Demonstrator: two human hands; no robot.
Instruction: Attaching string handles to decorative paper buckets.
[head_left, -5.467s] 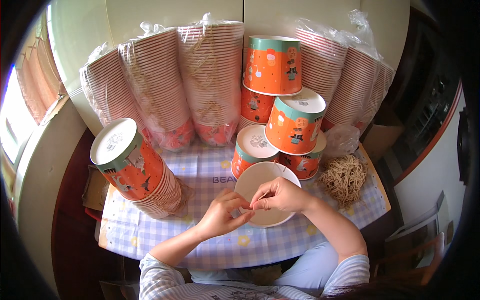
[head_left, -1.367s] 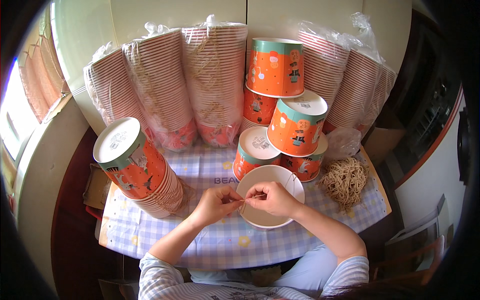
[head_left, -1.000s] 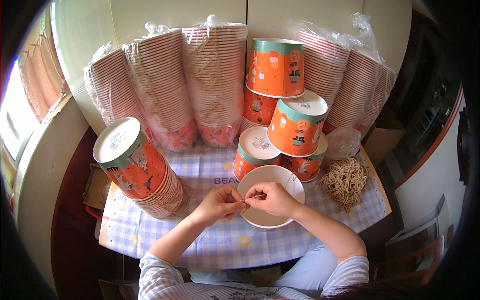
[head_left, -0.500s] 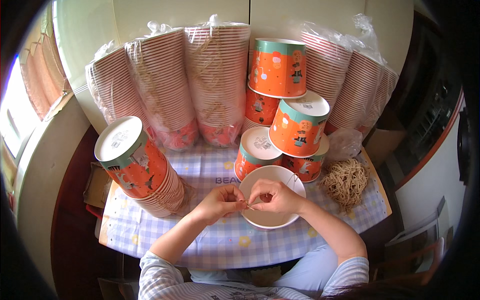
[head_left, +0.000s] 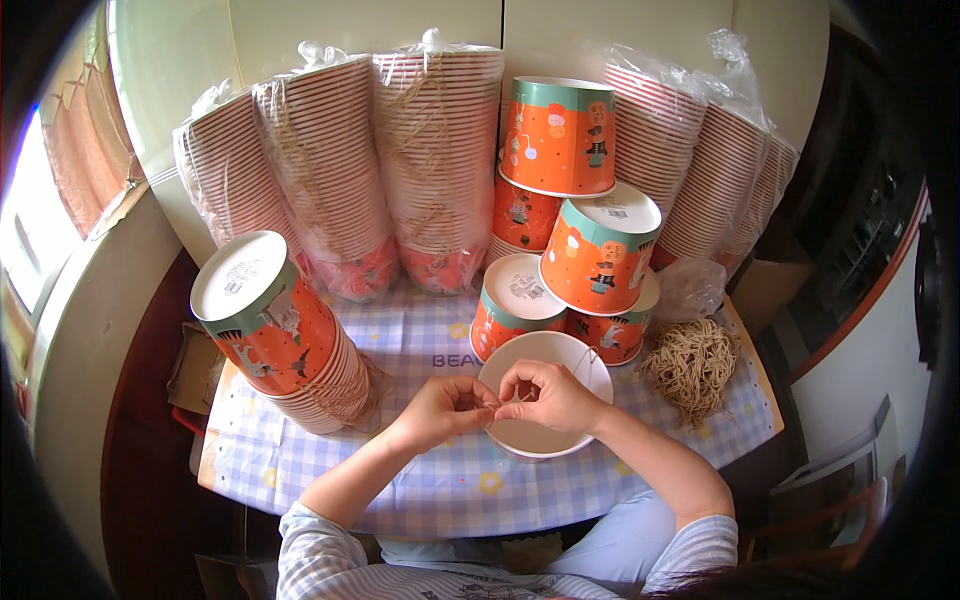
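Note:
A white paper bucket (head_left: pixel 545 438) stands open end up near the table's front, just under both hands. Over its left rim my left hand (head_left: pixel 447 410) pinches a thin string, most of it hidden by the fingers. Fingertips of my right hand (head_left: pixel 552 396) meet the left ones there, closed on the same string. At the bucket's far right rim a loop of thin string (head_left: pixel 591 355) sticks up. To the right lies a tangled heap of beige string (head_left: pixel 692 366).
Orange-and-green buckets (head_left: pixel 600 255) are piled upside down behind the hands. A leaning stack of buckets (head_left: pixel 290 330) stands at the left. Tall plastic-wrapped bucket stacks (head_left: pixel 437 160) line the wall. A checked cloth (head_left: pixel 420 490) covers the table.
The fingertips of both hands have drawn closer together over the bucket's left rim, and less string shows between them. The bucket stays in place.

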